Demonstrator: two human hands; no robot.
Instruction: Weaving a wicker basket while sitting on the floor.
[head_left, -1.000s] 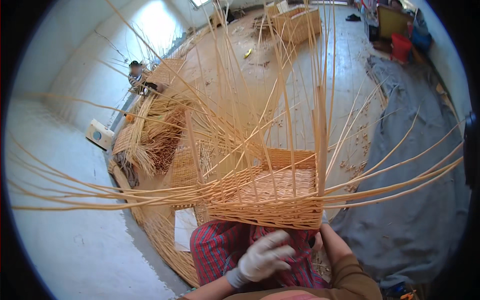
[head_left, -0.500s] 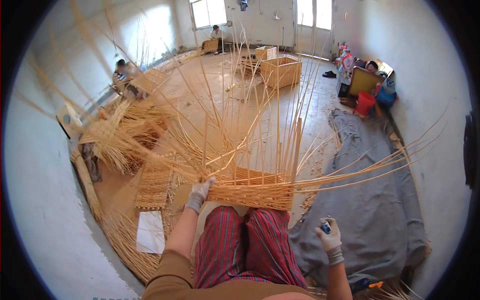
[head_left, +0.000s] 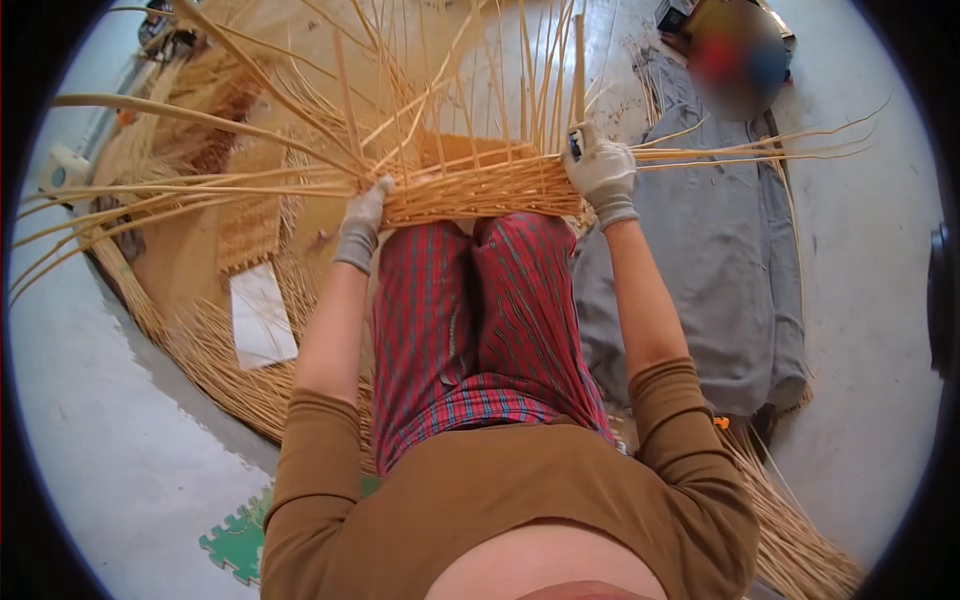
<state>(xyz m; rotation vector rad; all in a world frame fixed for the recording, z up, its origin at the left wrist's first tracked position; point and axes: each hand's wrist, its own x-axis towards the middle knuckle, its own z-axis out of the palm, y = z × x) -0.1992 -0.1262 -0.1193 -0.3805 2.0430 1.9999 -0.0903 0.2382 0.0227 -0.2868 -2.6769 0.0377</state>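
Note:
A partly woven wicker basket (head_left: 480, 193) rests across my knees, its low walls topped by long upright willow rods. My left hand (head_left: 366, 212), in a pale glove, grips its left end with the thumb on the upper edge. At the right corner, my gloved right hand (head_left: 602, 172) is closed round a small blue-and-black tool (head_left: 576, 142) and touches the basket next to a flat upright stake (head_left: 578, 70). The tool's kind cannot be made out. Loose rods (head_left: 190, 200) fan out past the left end, and others (head_left: 750, 152) stick out behind my right hand.
On the floor to the left lie a woven wicker panel (head_left: 250, 205), a white sheet (head_left: 262, 318) and bundled rods (head_left: 210, 370). A grey cloth (head_left: 700, 260) covers a long heap at right. More rods (head_left: 790, 520) and a green foam mat (head_left: 240, 535) lie low in view.
My right hand has moved up from beside my right knee to the basket's right corner, carrying the tool. My left hand still grips the left end. The view has tilted downward.

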